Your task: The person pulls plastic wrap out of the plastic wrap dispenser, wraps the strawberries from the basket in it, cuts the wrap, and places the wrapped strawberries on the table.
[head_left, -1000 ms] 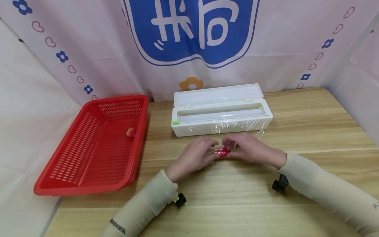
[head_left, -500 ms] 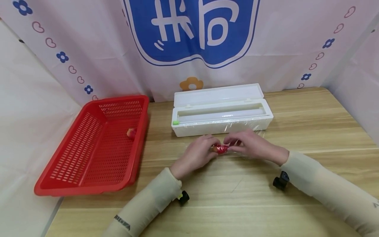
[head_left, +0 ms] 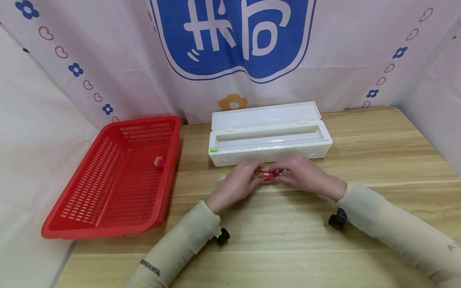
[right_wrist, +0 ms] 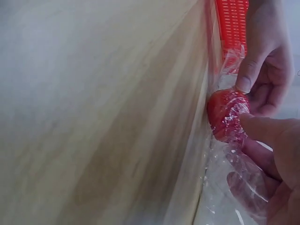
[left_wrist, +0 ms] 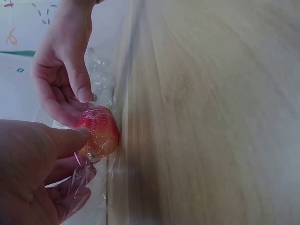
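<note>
Fingers (left_wrist: 63, 169) curled, our left hand (head_left: 235, 184) and right hand (head_left: 306, 176) pinch a rounded red-yellow fruit (left_wrist: 101, 131) between them, likely tightening its clear plastic film (left_wrist: 101, 84).

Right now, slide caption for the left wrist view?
Left hand and right hand hold a reddish object in clear film.

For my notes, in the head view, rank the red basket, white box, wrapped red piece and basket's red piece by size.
1. Red basket
2. White box
Unranked: wrapped red piece and basket's red piece; too alike, the wrapped one partly covered.
</note>
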`<state>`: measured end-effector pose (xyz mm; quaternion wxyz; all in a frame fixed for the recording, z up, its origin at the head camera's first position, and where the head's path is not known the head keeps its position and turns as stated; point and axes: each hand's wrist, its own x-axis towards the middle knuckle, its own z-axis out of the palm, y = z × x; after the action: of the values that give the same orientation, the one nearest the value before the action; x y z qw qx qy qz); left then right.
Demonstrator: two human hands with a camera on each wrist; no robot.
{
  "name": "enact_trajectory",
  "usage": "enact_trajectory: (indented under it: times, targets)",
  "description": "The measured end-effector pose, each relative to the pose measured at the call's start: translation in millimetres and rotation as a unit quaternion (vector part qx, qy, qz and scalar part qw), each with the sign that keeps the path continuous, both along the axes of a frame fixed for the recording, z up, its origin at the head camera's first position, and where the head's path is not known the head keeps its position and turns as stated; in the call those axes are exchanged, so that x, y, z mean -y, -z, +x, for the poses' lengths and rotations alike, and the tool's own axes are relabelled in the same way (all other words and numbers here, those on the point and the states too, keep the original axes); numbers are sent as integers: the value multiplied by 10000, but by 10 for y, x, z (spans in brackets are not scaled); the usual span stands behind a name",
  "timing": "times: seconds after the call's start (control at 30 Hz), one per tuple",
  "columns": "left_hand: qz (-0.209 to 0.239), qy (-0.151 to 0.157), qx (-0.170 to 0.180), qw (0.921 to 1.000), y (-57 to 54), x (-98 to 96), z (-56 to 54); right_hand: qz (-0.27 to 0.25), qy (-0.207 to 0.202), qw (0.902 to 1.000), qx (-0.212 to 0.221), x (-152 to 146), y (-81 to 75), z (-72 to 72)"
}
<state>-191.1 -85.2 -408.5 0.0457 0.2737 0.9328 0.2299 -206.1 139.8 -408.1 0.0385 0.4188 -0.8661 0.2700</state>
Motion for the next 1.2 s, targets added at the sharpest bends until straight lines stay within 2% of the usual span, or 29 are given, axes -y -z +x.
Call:
enact_trajectory:
  times: [0.13,0.37,0.47,0.53,0.63,0.73,0.83,1.0,1.2]
  targets:
    - [38,-164,-70,9998,13,6,7,-42,3,10000,18,17,37,-28]
    - [78,-159,-735,9971,-78,84,87,60,29,10000,4,37,24,-38]
    - [157,-308,-1057,9938,-135,157,130,103,65,9999,-56,34,15,-34]
    - [161,-495,-1301,9901,-172,210,154,119,75,9999,-89,32,14,-33]
    - [28,-941,-1657,9817,-208,284,180,139,68,9998,-113,29,14,-29]
    - [-258,-1416,-1901,9711,-231,352,205,161,56,9998,-112,28,12,-27]
    - [-644,-1757,-2039,9609,-226,410,218,180,60,9998,-111,25,10,-27]
    - [-1053,-1996,-2214,9487,-169,492,211,228,45,9996,-149,20,1,-32]
    - [-1032,-2030,-2274,9468,-131,546,199,272,-2,9995,-175,16,-18,-40]
